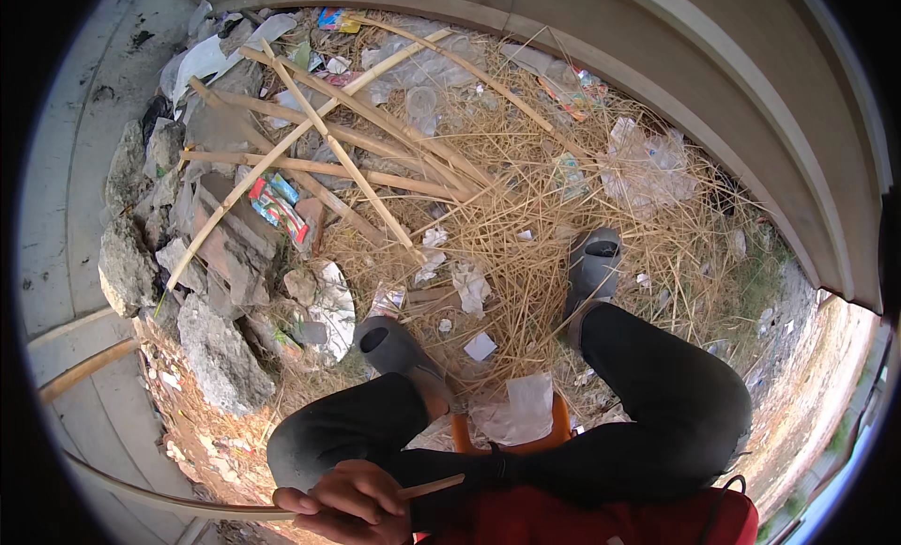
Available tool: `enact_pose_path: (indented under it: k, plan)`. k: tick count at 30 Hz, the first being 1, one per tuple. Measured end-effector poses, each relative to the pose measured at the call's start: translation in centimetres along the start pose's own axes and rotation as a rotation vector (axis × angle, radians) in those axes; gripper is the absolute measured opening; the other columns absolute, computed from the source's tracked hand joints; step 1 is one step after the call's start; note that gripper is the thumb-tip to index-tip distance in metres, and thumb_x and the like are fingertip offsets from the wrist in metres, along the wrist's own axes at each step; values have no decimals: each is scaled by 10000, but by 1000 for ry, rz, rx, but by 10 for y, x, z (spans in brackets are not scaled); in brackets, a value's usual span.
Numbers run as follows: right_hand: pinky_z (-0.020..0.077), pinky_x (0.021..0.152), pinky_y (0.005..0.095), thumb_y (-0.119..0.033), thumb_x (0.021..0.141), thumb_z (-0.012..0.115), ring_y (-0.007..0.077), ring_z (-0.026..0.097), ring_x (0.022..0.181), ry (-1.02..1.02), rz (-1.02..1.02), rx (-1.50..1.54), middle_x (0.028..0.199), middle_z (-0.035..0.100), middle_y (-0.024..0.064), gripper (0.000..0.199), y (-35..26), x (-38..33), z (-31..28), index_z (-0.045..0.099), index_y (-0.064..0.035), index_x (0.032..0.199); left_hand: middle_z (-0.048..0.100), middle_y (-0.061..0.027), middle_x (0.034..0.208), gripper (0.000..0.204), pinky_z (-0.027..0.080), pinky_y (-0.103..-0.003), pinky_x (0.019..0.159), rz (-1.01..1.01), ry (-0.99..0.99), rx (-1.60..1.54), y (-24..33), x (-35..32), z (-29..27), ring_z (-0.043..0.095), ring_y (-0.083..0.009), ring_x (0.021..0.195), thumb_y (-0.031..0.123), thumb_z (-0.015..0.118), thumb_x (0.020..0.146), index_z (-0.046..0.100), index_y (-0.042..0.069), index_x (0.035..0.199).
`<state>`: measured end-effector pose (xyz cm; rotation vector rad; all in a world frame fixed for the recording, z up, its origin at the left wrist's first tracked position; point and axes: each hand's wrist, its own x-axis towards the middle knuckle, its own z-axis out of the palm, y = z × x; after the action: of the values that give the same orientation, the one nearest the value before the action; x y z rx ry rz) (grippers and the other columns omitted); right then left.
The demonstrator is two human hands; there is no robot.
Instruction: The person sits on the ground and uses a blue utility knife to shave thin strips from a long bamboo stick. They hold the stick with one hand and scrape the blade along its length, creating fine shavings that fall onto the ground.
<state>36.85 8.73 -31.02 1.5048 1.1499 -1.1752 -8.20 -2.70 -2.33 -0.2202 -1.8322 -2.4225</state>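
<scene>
My left hand (352, 501) is at the lower edge, left of my lap. Its fingers are closed around a long, thin bamboo strip (178, 501), which bends away to the left. A short flat wooden piece (432, 487) sticks out on the hand's right side, over my dark trousers; whether it belongs to the same strip I cannot tell. I cannot make out my right hand. In front of me, several bamboo poles (375, 174) lie crossed over rocks and litter.
Grey rocks (221, 357) are piled at the left beside a concrete slab (66, 216). Dry straw-like strips (526, 282) and plastic litter surround my grey shoes (593, 263). Something orange (561, 423) shows between my legs. A ribbed wall (713, 85) curves along the far right.
</scene>
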Motion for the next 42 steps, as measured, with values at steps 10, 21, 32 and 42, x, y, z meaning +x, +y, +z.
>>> enact_pose_path:
  k: [10, 21, 32, 42]
  plan:
    - [460, 683, 369, -502, 872, 670, 178, 609, 713, -117, 175, -73, 760, 648, 61, 497, -115, -39, -32, 709, -12, 945, 446, -51, 640, 341, 503, -353, 795, 69, 174, -4, -79, 80, -14, 621, -270, 789, 254, 434, 1075, 405, 72, 1362]
    - [452, 643, 379, -606, 841, 688, 166, 603, 678, -118, 162, -218, 729, 638, 51, 590, -162, -37, -72, 715, -19, 899, 417, 3, 691, 457, 423, -323, 594, 125, 332, 113, -59, 67, -35, 480, -147, 627, 320, 470, 1067, 375, 115, 1465]
    - [428, 576, 409, -711, 794, 710, 178, 601, 597, -14, -11, -177, 673, 635, 60, 702, -122, -3, -62, 709, -9, 813, 418, 26, 693, 308, 400, -290, 445, 161, 332, 71, -25, 14, -46, 414, -68, 506, 311, 462, 1071, 396, 120, 1303]
    - [503, 685, 438, -601, 788, 746, 282, 694, 754, 28, -52, -315, 826, 712, 171, 620, -106, 65, -88, 709, 4, 921, 338, -12, 539, 262, 317, -185, 302, 196, 401, 11, 12, -14, -35, 259, -103, 315, 296, 293, 1125, 380, 52, 1162]
